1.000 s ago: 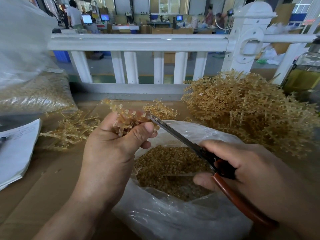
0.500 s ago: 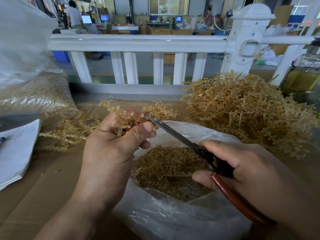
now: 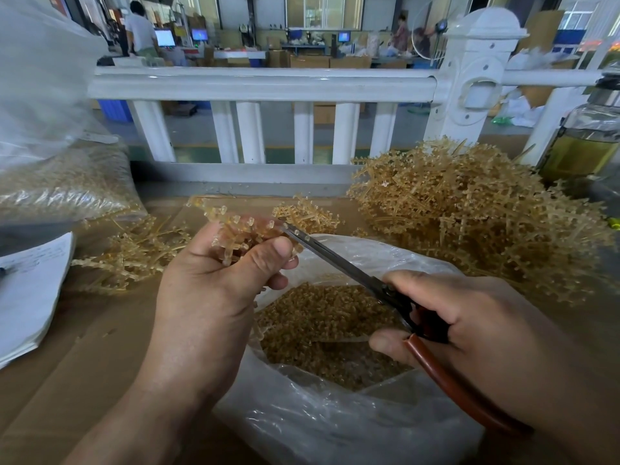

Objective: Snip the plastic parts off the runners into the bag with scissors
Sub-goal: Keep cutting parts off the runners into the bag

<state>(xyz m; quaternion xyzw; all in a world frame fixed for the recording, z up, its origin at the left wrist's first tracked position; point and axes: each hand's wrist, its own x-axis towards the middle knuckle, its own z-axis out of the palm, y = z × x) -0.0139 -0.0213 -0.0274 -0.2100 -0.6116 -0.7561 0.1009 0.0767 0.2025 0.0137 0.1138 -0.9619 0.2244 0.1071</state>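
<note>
- Factory floor fills the background beyond the bag (image 3: pixel 335 431): a white railing (image 3: pixel 261 83) runs across, and past it I see lit monitors (image 3: pixel 164 37), stacked cartons and a person in a white shirt (image 3: pixel 139 28). Nothing on the screens is readable from my feed.
- The clear plastic bag sits open on the cardboard-covered tabletop (image 3: pixel 84 364), and inside it lies a bed of small amber plastic parts (image 3: pixel 322 317).
- My left hand (image 3: pixel 208 297) is above the bag's left edge, its fingers and thumb curled tight round a cluster of runners (image 3: pixel 241 229) with parts bristling out of it.
- My right hand (image 3: pixel 469 330) is over the bag's right side, its fingers wrapped round the reddish-brown handles of the scissors (image 3: pixel 339 260).
- The scissor blades reach up and left across the bag's mouth, the tip touching the held cluster. The blades look nearly together, though I cannot tell whether anything sits between them.
- Behind and to the right of the bag rises a big tangled pile of runners (image 3: pixel 469 223). A smaller scatter of runners (image 3: pixel 134 253) lies to the bag's left.
- Further left of the bag are white paper sheets (image 3: pixel 30 290) with faint handwriting that I cannot read.
- Behind them, far left of the bag, a large sack (image 3: pixel 60 182) holds more amber pieces.
- Far right of the bag stands a glass bottle (image 3: pixel 583 142) of yellowish liquid, and I can make out no label on it.
</note>
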